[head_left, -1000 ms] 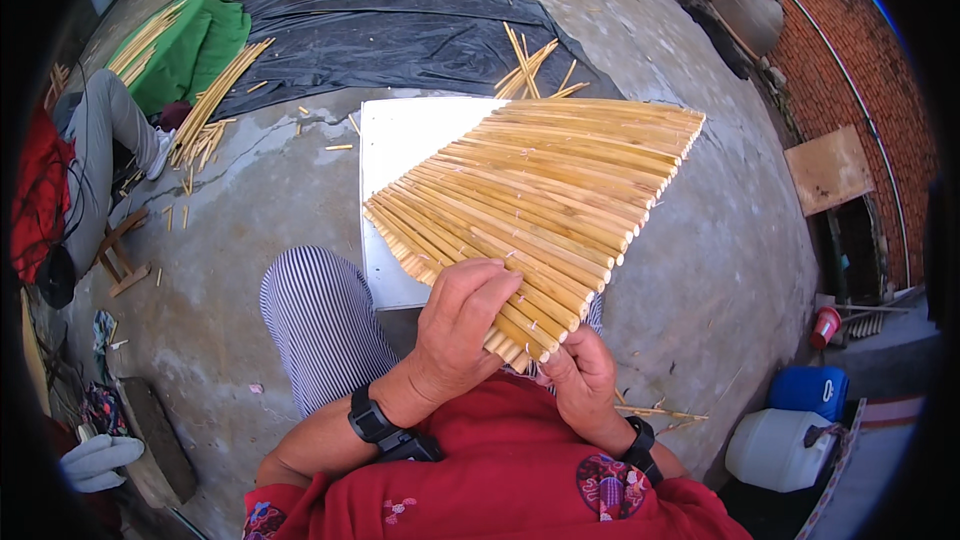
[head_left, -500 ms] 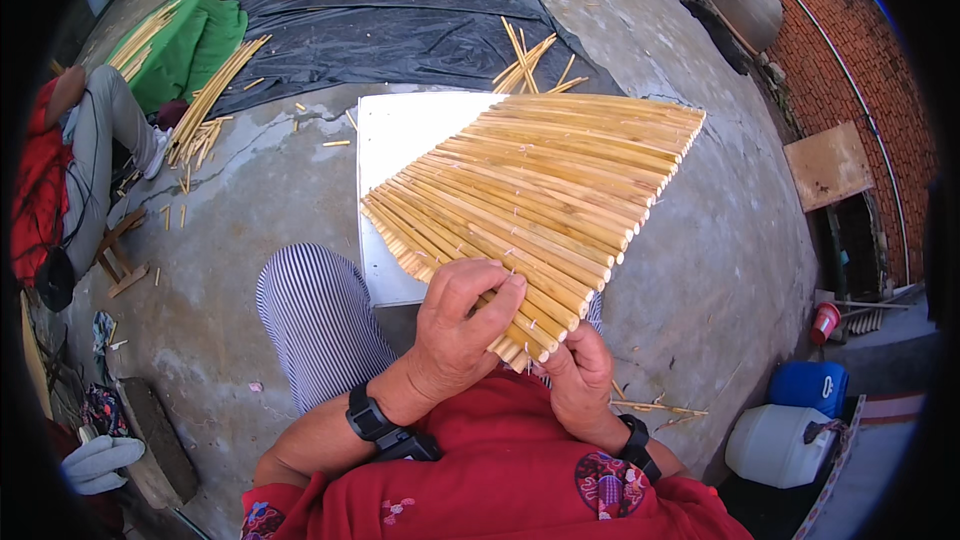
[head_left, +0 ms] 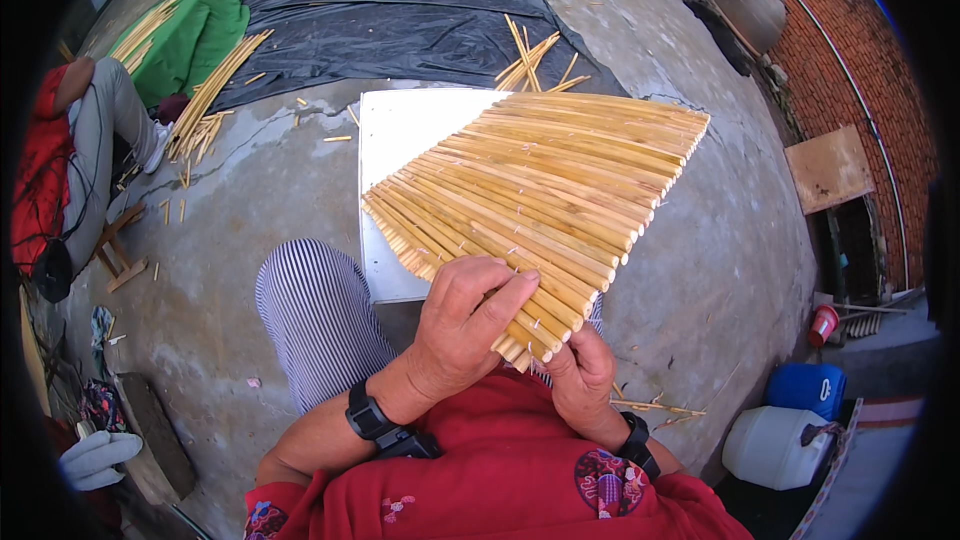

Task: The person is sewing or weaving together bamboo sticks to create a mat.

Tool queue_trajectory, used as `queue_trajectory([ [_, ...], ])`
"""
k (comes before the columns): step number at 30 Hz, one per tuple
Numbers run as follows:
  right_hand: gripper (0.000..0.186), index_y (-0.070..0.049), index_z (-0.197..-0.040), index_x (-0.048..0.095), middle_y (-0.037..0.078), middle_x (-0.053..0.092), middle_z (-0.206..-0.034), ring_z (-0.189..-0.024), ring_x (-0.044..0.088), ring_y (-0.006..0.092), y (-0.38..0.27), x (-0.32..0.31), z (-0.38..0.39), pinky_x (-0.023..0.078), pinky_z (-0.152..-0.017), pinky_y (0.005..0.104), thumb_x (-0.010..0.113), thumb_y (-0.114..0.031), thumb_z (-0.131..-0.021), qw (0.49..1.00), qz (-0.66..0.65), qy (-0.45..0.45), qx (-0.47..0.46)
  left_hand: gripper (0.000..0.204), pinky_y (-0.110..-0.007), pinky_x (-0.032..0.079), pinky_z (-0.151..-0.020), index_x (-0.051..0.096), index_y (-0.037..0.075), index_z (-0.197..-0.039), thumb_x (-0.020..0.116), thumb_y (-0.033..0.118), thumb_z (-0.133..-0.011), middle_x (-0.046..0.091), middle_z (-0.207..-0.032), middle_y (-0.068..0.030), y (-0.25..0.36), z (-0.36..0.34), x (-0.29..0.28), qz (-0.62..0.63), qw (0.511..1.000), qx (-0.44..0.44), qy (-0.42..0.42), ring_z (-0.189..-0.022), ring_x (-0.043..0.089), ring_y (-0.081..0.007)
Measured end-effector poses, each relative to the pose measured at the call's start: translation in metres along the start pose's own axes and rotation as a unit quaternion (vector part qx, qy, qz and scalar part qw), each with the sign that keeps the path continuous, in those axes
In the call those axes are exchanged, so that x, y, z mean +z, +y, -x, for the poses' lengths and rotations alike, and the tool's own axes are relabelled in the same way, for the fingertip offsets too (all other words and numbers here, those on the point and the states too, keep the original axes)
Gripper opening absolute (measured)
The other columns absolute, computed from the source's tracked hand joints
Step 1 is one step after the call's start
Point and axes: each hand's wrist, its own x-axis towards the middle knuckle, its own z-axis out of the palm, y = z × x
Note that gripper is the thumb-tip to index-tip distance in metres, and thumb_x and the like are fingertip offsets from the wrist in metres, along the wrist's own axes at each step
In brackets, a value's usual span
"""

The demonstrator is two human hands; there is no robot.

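The left hand [head_left: 460, 325] lies curled over the near edge of a bamboo-stick mat [head_left: 540, 195], fingers pressing its sticks. The right hand [head_left: 578, 372] grips the mat's near corner from below. The mat slants over a white board [head_left: 400, 130] on the concrete floor [head_left: 250, 200].

Mat: bamboo stick mat [head_left: 540, 200] lies on the board [head_left: 400, 140], overhanging toward the person.
Left hand [head_left: 460, 330]: on top of the mat's near corner.
Right hand [head_left: 580, 380]: under that corner, just right of the left hand.
Sheet [head_left: 380, 10]: on the ground behind the board.
Loose sticks [head_left: 535, 60]: on the sheet's near edge.
Containers [head_left: 775, 445]: far right, near the person.
Second person [head_left: 90, 140]: seated far left.
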Motion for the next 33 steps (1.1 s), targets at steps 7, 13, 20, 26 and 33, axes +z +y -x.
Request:
queue_trajectory([
  [7, 0.017, 0.003, -0.106, 0.061, 0.01, 0.064, -0.084, -0.064, 0.059, 0.016, -0.008, -0.004, -0.002, 0.047, -0.057, 0.0272, 0.058, -0.01, -0.094, 1.0, 0.018, -0.017, 0.005, 0.05, -0.038, 0.048, -0.083, 0.06, 0.002, -0.116, 0.069, 0.008, -0.067, 0.058, -0.112, -0.011, -0.001, -0.003, -0.002, 0.009, 1.0, 0.01, -0.008, -0.097, 0.057, -0.0286],
  [13, 0.016, 0.002, -0.103, 0.061, 0.012, 0.064, -0.081, -0.063, 0.06, 0.0225, -0.011, -0.003, -0.008, 0.047, -0.058, 0.0312, 0.059, -0.01, -0.093, 0.995, 0.075, -0.015, -0.067, 0.051, -0.038, 0.048, -0.083, 0.06, 0.003, -0.116, 0.068, 0.007, -0.066, 0.059, -0.114, -0.0101, -0.001, -0.001, -0.001, 0.003, 1.0, 0.008, -0.006, -0.098, 0.057, -0.0284],
  [20, 0.014, 0.002, -0.098, 0.061, 0.013, 0.063, -0.078, -0.063, 0.061, 0.0277, -0.011, -0.006, -0.014, 0.047, -0.057, 0.0345, 0.063, -0.007, -0.088, 0.976, 0.164, -0.02, -0.142, 0.053, -0.038, 0.047, -0.084, 0.059, 0.003, -0.117, 0.068, 0.005, -0.065, 0.058, -0.114, -0.0098, -0.001, -0.001, -0.002, 0.011, 1.0, 0.003, -0.007, -0.098, 0.056, -0.0286],
  [26, 0.015, 0.0, -0.098, 0.063, 0.013, 0.064, -0.078, -0.063, 0.06, 0.0261, -0.014, -0.005, -0.01, 0.046, -0.058, 0.0337, 0.065, -0.005, -0.085, 0.982, 0.163, -0.01, -0.092, 0.055, -0.039, 0.047, -0.084, 0.059, 0.003, -0.117, 0.069, 0.004, -0.063, 0.058, -0.114, -0.0096, -0.001, -0.001, -0.002, 0.007, 1.0, 0.004, 0.005, -0.099, 0.056, -0.0285],
  [33, 0.018, 0.001, -0.101, 0.066, 0.011, 0.066, -0.08, -0.068, 0.062, 0.0201, -0.012, -0.009, -0.007, 0.048, -0.062, 0.0298, 0.067, -0.009, -0.086, 0.996, 0.082, -0.021, 0.017, 0.056, -0.039, 0.046, -0.085, 0.059, 0.003, -0.117, 0.071, 0.005, -0.062, 0.058, -0.114, -0.0095, -0.001, -0.001, -0.002, 0.012, 1.0, 0.004, 0.007, -0.099, 0.056, -0.0284],
])
